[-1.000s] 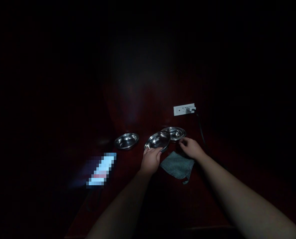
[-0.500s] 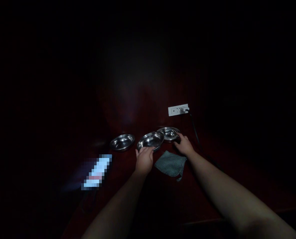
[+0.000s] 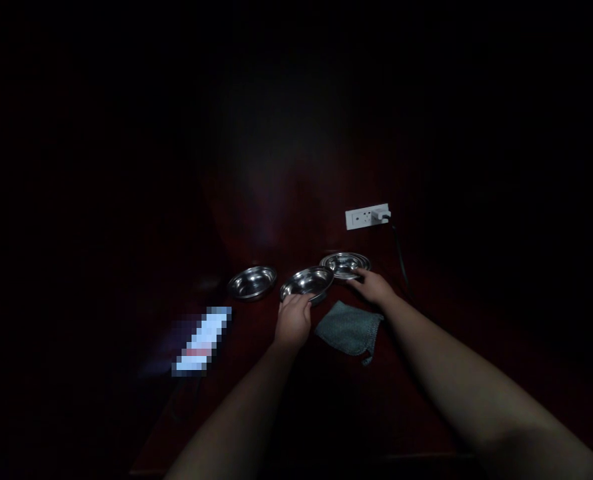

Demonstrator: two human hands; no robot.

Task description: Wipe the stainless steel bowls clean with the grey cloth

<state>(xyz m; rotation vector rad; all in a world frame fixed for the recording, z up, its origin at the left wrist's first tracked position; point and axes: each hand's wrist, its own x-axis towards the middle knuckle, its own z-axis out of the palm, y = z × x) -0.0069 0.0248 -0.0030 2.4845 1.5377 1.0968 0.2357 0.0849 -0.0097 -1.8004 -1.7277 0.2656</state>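
My left hand (image 3: pixel 294 322) grips the near rim of a shallow steel bowl (image 3: pixel 309 283), which looks slightly tilted. My right hand (image 3: pixel 374 288) is at the near right rim of a stack of steel bowls (image 3: pixel 345 262); its fingertip lies over the inner edge and the thumb is lower, outside the rim. The left bowl's right edge meets or overlaps the stack. A third steel bowl (image 3: pixel 252 284) rests farther left, apart from both hands. Between my forearms a grey-green cloth (image 3: pixel 349 330) lies on the dark red surface.
A lit, pixelated phone-like screen (image 3: pixel 204 341) lies at the left. On the back wall is a white socket plate (image 3: pixel 359 218) with a plug (image 3: pixel 381 214) in it; a dark cable (image 3: pixel 401 257) hangs down from there. Surroundings are very dark.
The whole view has shifted slightly, moving things to the right. My right hand's fingers have come in over the stack's near rim. My left hand keeps its hold on the bowl.
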